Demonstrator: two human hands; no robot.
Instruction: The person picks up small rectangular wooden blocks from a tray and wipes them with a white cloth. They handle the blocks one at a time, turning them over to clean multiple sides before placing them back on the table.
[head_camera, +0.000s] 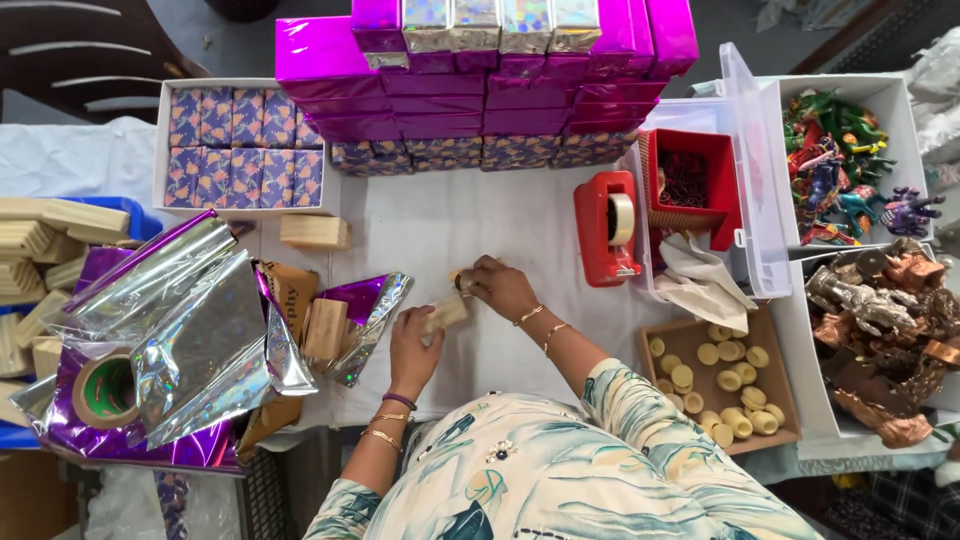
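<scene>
My left hand (413, 350) and my right hand (497, 287) together hold a small pale wooden block (446, 312) over the white table (440, 225). The left hand grips its near end; the right hand's fingers pinch its far end, where a small round piece shows. Just left of my hands lie a purple foil sheet (365, 305) and another wooden block (325, 328). A third block (315, 231) lies farther back.
Stacked purple foil boxes (480, 90) stand at the back. A white tray of patterned boxes (243, 147) is back left. Foil sheets and a tape roll (105, 390) lie left. A red tape dispenser (607, 228), a box of wooden discs (722, 375) and bins of figurines (880, 330) are right.
</scene>
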